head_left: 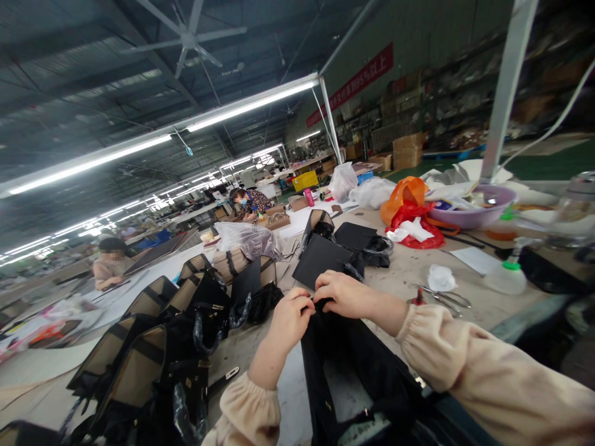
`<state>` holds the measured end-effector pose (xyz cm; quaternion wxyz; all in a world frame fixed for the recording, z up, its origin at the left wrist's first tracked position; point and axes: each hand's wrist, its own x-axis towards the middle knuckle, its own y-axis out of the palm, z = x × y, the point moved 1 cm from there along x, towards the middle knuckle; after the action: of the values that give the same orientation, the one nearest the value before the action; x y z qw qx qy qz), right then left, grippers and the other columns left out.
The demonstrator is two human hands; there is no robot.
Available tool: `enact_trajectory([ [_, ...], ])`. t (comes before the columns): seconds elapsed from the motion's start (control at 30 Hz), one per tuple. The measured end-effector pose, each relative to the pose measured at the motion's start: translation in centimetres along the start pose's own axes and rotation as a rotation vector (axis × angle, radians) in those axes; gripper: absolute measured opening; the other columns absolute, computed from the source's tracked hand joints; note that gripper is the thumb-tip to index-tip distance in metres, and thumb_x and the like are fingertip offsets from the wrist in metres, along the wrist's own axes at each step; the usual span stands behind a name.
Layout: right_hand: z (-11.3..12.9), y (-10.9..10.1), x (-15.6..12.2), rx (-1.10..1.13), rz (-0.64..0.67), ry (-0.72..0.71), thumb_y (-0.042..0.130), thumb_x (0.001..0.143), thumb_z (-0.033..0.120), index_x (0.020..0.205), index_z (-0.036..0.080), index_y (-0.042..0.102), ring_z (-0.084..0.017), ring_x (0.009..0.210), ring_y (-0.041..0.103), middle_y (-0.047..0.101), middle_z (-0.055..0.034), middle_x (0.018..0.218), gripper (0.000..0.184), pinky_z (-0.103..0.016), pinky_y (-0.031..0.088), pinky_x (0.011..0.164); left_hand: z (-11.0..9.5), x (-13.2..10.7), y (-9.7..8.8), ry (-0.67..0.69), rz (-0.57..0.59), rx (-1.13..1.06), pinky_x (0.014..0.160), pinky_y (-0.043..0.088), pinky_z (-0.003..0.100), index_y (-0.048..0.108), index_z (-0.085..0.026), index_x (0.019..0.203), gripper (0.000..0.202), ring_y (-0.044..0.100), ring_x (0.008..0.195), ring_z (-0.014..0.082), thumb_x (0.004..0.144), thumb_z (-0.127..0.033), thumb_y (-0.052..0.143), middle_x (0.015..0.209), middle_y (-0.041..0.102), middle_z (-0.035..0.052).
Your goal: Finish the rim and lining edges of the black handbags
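At the far edge of a black bag, my two hands are close together. My left hand is closed, its thumb and fingers pinching at the bag's edge. My right hand comes in from the right with bent fingers, gripping the same edge; the exact spot under its fingertips is hidden. The bag's open body stretches toward me over the table. Just beyond my hands lies a flat black panel. To the left stand several black bags with tan insides, their handles wrapped in clear plastic.
Right of my hands lie scissors, a squeeze bottle with a green collar, and crumpled white plastic. Farther back are a red plastic bag and a purple basin. A white post rises at right. Two people sit farther off.
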<state>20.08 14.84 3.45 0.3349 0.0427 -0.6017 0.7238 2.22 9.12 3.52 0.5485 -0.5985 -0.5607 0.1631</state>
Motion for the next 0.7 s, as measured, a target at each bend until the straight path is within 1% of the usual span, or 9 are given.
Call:
enact_trajectory([
  [0.13,0.1,0.1,0.7,-0.014,0.007,-0.03,0.071,0.073,0.024,0.086,0.025,0.07,-0.017,0.089,0.051,0.059,-0.0025,0.095,0.013,-0.029,0.04,0.081,0.2,-0.1,0.0,-0.023,-0.005,-0.032,0.074,0.044,0.023,0.064,-0.019,0.069,0.015,0.059,0.079,0.0116,0.072,-0.005,0.061,0.086,0.063,-0.0007],
  [0.23,0.0,0.2,0.9,-0.011,-0.001,-0.052,0.07,0.074,0.024,0.086,0.026,0.07,-0.016,0.089,0.051,0.059,-0.002,0.094,0.012,-0.029,0.039,0.081,0.4,-0.1,0.1,-0.043,-0.014,-0.063,0.073,0.044,0.023,0.063,-0.019,0.068,0.015,0.059,0.076,0.0116,0.071,-0.004,0.061,0.079,0.064,-0.0013],
  [0.4,-0.3,0.2,1.1,-0.012,0.018,-0.071,0.07,0.074,0.025,0.087,0.026,0.07,-0.017,0.089,0.05,0.059,-0.0017,0.092,0.013,-0.029,0.039,0.081,0.6,0.2,0.3,-0.063,-0.039,-0.121,0.073,0.045,0.023,0.063,-0.018,0.068,0.014,0.06,0.075,0.0117,0.07,-0.004,0.063,0.078,0.065,-0.0012],
  [0.5,-0.4,0.3,1.1,-0.021,0.013,-0.072,0.07,0.074,0.026,0.082,0.025,0.07,-0.017,0.088,0.05,0.059,-0.0014,0.09,0.009,-0.029,0.039,0.08,0.5,0.1,0.2,-0.089,-0.03,-0.129,0.074,0.046,0.023,0.062,-0.019,0.069,0.013,0.06,0.076,0.012,0.069,-0.006,0.063,0.079,0.066,-0.0014],
  [0.57,-0.4,0.3,1.2,-0.023,0.008,-0.072,0.07,0.075,0.027,0.078,0.024,0.07,-0.016,0.087,0.05,0.059,-0.0015,0.088,0.004,-0.028,0.039,0.079,0.5,0.0,0.2,-0.144,-0.008,-0.123,0.073,0.046,0.023,0.062,-0.019,0.074,0.013,0.061,0.076,0.0123,0.069,-0.008,0.064,0.08,0.066,-0.0017],
  [0.7,-0.3,0.3,1.2,0.001,0.001,-0.053,0.069,0.075,0.024,0.075,0.022,0.069,-0.016,0.086,0.051,0.06,-0.0016,0.088,0.002,-0.028,0.039,0.078,0.9,-0.4,0.1,-0.284,0.023,-0.13,0.073,0.047,0.023,0.058,-0.021,0.095,0.03,0.063,0.08,0.0134,0.067,-0.011,0.064,0.086,0.069,-0.0016],
])
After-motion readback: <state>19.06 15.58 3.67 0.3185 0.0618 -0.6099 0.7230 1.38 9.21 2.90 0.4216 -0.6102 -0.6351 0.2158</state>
